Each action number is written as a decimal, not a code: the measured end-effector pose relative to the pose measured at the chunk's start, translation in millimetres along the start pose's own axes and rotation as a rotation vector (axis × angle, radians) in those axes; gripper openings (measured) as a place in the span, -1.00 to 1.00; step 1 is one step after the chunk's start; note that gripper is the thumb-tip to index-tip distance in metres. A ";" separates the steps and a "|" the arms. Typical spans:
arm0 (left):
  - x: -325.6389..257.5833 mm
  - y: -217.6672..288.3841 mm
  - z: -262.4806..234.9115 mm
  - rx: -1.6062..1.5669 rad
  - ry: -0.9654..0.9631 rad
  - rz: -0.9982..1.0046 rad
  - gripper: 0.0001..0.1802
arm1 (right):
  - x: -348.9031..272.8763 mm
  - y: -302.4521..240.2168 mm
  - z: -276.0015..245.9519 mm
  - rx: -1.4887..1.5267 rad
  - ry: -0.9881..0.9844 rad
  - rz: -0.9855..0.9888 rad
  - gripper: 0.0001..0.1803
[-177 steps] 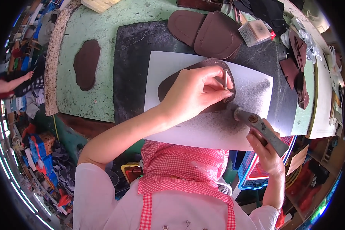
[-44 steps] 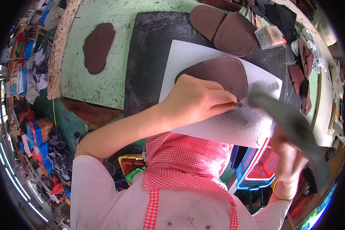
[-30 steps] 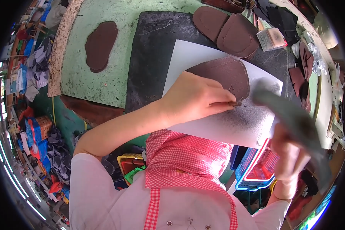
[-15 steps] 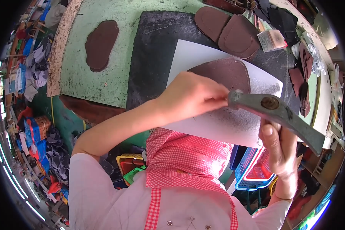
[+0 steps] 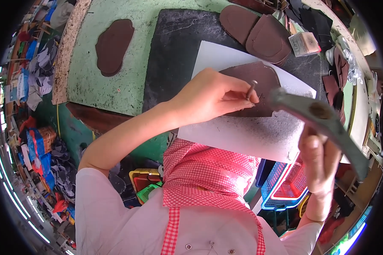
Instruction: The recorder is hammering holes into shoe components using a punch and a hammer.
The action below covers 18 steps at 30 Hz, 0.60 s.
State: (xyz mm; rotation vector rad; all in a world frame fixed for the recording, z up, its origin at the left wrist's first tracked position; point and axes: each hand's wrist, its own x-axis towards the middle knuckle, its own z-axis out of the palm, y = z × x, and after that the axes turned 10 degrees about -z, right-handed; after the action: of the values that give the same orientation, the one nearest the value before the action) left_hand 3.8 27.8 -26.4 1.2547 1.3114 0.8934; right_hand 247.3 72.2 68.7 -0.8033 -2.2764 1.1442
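My left hand (image 5: pixel 212 94) pinches a small metal punch (image 5: pixel 252 89) with a flared top, upright over a brown sole-shaped piece (image 5: pixel 266 93). Where the punch's lower tip meets the piece is hidden by my fingers. That piece rests on a white board (image 5: pixel 225 134), which lies partly on a black slab (image 5: pixel 168 53). In my right hand (image 5: pixel 319 159) is a hammer (image 5: pixel 330 119), gripped by its handle. Its rounded striking face hovers just to the right of the punch, apart from it.
Two brown sole pieces (image 5: pixel 266 40) lie at the slab's far edge beside a small box (image 5: pixel 304 44). Another brown piece (image 5: pixel 115 47) is on the green tabletop (image 5: pixel 83 80) at left. Blue and red plastic baskets (image 5: pixel 278 189) stand below the table's near edge.
The hammer has swung to the right, away from my left hand, with my right hand moving the same way. The punch top now shows clearly above my left fingers.
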 end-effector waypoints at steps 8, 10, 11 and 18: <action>-5.6 4.8 4.6 0.396 0.111 0.331 -0.85 | -12.3 -12.3 -8.3 0.298 0.249 -0.046 -0.39; -10.8 7.5 1.5 0.490 0.129 0.359 -0.88 | 7.4 -14.8 4.1 -0.073 -0.145 0.011 -0.54; -11.2 3.5 0.5 0.384 0.100 0.257 -0.88 | -9.1 -7.3 -3.4 -0.277 -0.189 0.046 -0.56; -5.8 -3.1 -5.9 0.099 -0.006 0.142 -0.86 | 5.7 -26.5 -11.6 0.102 0.093 0.013 -0.33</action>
State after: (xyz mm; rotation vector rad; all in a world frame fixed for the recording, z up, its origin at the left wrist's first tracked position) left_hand -3.2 22.4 -27.3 1.4404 1.2869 0.9322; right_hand 242.8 69.7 97.8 -0.8155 -2.1219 1.1936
